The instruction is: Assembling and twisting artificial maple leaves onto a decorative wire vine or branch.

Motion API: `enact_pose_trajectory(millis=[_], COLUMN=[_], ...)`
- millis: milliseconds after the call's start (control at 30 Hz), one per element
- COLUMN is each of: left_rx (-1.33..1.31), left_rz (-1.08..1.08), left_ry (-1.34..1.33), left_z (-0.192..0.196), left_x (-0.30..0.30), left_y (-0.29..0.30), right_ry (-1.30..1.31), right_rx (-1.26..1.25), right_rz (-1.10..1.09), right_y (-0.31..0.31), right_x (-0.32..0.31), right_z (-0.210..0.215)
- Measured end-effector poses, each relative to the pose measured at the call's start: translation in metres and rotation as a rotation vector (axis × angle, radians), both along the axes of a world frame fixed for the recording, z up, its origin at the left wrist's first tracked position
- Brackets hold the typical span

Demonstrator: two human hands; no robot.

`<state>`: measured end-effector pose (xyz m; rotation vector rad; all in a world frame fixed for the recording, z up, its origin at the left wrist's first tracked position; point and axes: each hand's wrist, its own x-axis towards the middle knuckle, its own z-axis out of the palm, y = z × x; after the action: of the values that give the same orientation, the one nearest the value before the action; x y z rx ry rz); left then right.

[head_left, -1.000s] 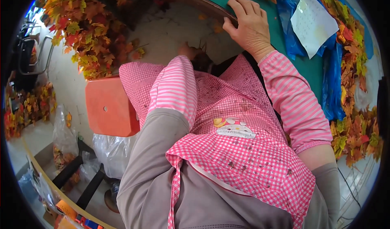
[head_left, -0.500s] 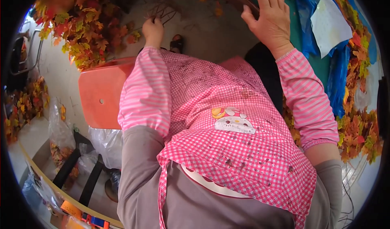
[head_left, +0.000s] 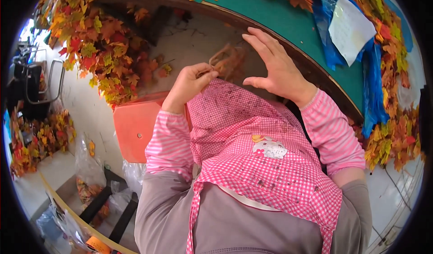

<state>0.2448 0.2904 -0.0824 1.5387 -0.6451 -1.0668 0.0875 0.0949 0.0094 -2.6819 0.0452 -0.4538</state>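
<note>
My left hand (head_left: 190,83) is in front of my lap, thumb and fingers closed on a bundle of thin brown stems (head_left: 229,61). The stems are smeared by motion, so how many there are cannot be made out. To their right my right hand (head_left: 285,72) hovers with its fingers spread and nothing in it, near the curved edge of a green-topped table (head_left: 293,24). Below both hands lies my pink checked apron (head_left: 243,114).
Orange and yellow artificial maple leaves (head_left: 106,51) hang at the left. Beside me stands an orange stool (head_left: 135,127). A blue plastic bag (head_left: 373,89) and a white paper sheet (head_left: 352,30) lie on the table at right. Clear bags (head_left: 88,163) sit lower left.
My left hand has come up from near the floor toward my lap, bringing the brown stems. The right hand has left the table edge and moved nearer to the left. My view has shifted.
</note>
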Motion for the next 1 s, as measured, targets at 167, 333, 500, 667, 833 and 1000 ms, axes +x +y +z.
enact_pose_trajectory(millis=[167,333,500,667,833,1000], left_rx=[-0.127,-0.356,-0.839,-0.716,-0.724,-0.799], left_rz=[-0.008,0.509,0.502,0.604,1.149,1.073], left_ry=[0.048,0.608,1.141,0.966,0.413,0.035], left_z=[0.017,0.015,0.030,0.031,-0.016,-0.090], left_x=[-0.023,-0.069,-0.105,-0.046,0.107,0.197], left_y=[-0.010,-0.047,-0.064,-0.047,0.148,0.374], right_ry=[0.012,-0.411,-0.323,-0.334,-0.643,-0.473], right_rx=[0.152,1.521,1.849,1.765,1.802,1.739], right_rz=[0.061,-0.226,0.009,0.222,0.359,0.138], right_y=[0.005,0.000,-0.002,0.029,-0.033,-0.059], right_x=[-0.017,-0.050,-0.084,-0.117,-0.218,-0.290], right_z=[-0.014,-0.007,-0.009,0.017,0.090,0.064])
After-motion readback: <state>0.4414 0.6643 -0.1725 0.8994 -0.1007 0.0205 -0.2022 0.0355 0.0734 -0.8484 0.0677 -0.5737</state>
